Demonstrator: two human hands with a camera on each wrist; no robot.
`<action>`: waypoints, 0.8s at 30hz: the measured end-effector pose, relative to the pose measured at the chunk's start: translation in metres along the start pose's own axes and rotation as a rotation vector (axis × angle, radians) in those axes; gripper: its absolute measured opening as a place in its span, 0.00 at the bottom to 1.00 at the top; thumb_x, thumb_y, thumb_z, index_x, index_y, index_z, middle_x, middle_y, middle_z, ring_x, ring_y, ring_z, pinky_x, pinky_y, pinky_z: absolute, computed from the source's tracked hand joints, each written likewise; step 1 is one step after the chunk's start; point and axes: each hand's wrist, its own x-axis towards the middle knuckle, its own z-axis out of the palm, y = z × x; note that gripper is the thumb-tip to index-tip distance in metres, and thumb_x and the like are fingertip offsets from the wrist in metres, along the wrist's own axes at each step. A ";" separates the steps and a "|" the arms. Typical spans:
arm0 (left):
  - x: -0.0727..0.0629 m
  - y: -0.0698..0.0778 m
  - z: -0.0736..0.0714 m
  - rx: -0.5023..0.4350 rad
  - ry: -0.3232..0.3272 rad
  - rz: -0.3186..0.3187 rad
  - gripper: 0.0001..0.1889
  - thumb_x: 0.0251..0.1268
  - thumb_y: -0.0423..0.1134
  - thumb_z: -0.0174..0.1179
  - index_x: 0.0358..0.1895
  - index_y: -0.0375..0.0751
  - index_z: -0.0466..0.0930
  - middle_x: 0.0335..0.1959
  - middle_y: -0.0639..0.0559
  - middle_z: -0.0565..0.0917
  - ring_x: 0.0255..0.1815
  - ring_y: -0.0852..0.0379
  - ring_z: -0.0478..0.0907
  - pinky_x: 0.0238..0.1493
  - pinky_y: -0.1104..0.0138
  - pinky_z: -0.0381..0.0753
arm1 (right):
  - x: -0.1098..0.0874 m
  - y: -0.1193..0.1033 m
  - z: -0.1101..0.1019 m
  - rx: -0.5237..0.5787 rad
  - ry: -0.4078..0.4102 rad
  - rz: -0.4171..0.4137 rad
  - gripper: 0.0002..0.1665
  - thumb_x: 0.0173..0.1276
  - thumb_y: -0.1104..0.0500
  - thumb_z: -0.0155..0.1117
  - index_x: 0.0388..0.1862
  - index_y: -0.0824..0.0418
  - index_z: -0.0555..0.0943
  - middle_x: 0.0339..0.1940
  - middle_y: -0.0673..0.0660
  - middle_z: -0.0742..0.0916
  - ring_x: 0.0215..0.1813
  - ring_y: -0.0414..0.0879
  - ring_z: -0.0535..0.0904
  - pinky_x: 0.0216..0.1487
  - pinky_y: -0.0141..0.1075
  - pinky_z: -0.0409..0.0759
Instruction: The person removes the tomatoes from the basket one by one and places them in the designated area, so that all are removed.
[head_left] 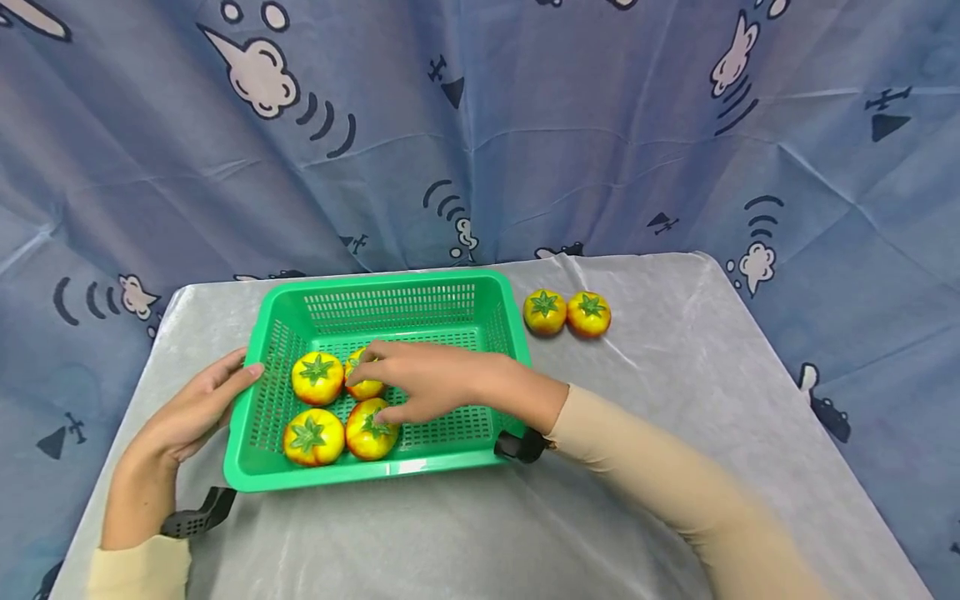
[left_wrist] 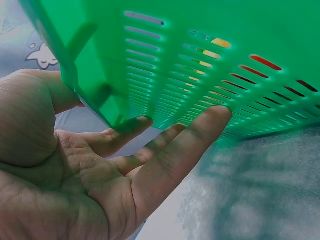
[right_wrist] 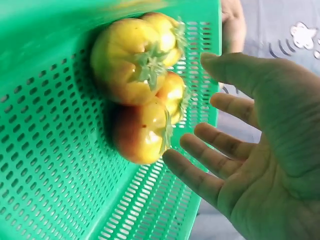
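Observation:
A green plastic basket (head_left: 390,468) with slotted sides stands on the table. Its left end is held by my left hand (head_left: 197,408), the thumb over the rim and the fingers spread against the outer wall, as the left wrist view shows. Inside, toward the left end, several yellow-red tomatoes (head_left: 313,437) with green leafy tops sit close together. My right hand (head_left: 427,379) reaches over the basket above the two right-hand ones, partly covering them in the head view. In the right wrist view its fingers are extended, with fingertips close to a tomato (right_wrist: 142,132) and nothing in the palm.
Two more tomatoes, a left one (head_left: 544,312) and a right one (head_left: 588,314), sit side by side just right of the basket. A grey cloth (head_left: 675,375) covers the table. A blue patterned curtain (head_left: 480,108) hangs behind its far edge.

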 end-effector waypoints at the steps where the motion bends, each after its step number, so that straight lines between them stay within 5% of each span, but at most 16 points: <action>1: 0.000 0.000 0.000 -0.002 -0.001 0.002 0.38 0.91 0.43 0.41 0.84 0.24 0.32 0.58 0.66 0.84 0.55 0.63 0.88 0.52 0.66 0.91 | 0.003 -0.001 0.000 -0.013 -0.018 -0.006 0.32 0.77 0.49 0.69 0.76 0.52 0.76 0.73 0.53 0.77 0.67 0.44 0.78 0.70 0.34 0.80; 11: 0.000 -0.002 -0.002 -0.017 -0.018 0.020 0.37 0.91 0.42 0.40 0.83 0.23 0.31 0.58 0.64 0.85 0.54 0.61 0.89 0.51 0.64 0.92 | 0.025 -0.016 0.011 -0.149 -0.199 -0.059 0.26 0.76 0.49 0.70 0.70 0.48 0.81 0.62 0.50 0.82 0.56 0.40 0.77 0.58 0.29 0.79; 24: 0.000 -0.003 0.000 -0.014 -0.006 0.020 0.37 0.91 0.42 0.40 0.84 0.23 0.32 0.58 0.63 0.85 0.54 0.60 0.89 0.50 0.63 0.92 | 0.036 -0.019 0.022 -0.304 -0.253 -0.087 0.26 0.68 0.58 0.74 0.64 0.45 0.82 0.55 0.49 0.81 0.52 0.41 0.75 0.43 0.30 0.78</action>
